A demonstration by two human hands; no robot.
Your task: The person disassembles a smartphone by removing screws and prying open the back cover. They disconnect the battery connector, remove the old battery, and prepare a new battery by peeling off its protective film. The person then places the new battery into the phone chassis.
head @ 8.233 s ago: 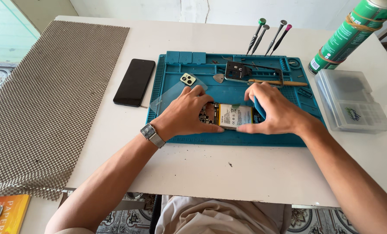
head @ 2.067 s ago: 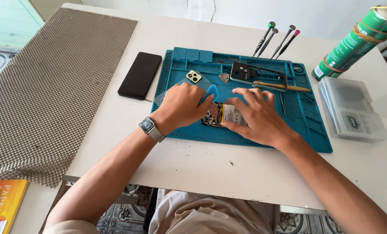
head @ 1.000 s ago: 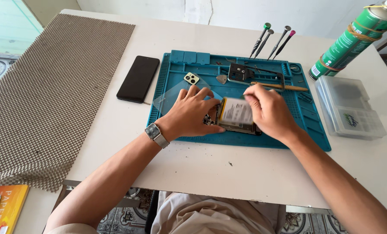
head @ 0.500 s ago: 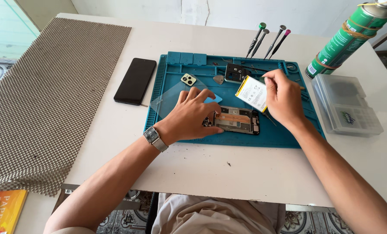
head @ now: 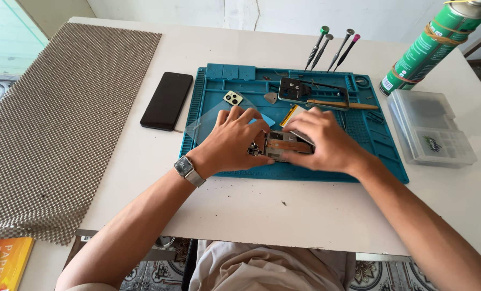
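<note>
Opened phone body [head: 285,144], its circuit boards and metal parts exposed, lies flat on the blue repair mat [head: 380,156] just below the middle of the frame. The left hand [head: 231,141] presses down on the phone's left end with fingers spread and slightly curled, a blue pick [head: 266,122] showing just above the fingertips. The right hand [head: 327,141] covers the phone's right half, fingers bent over its upper edge; whether they pinch anything there cannot be told. A grey wristwatch [head: 187,169] sits on the left wrist.

Higher on the mat lie a black phone frame [head: 305,90] with a wooden-handled tool [head: 343,104] across its lower edge, a small pale-green camera piece [head: 232,98], a grey triangular pick [head: 270,97] and a thin yellow strip [head: 289,115]. A clear sheet [head: 205,123] lies partly under the left hand.

Left of the mat, apart from it, a black smartphone [head: 167,100] rests face up on the white worktop [head: 240,210]. Four screwdrivers [head: 332,47] stand tilted at the mat's upper edge. At the upper right a green spray can [head: 432,46] leans near a clear plastic parts box [head: 429,126]. A brown mesh mat [head: 52,118] covers the left of the frame, and an orange book [head: 6,264] shows at the lower left corner.
</note>
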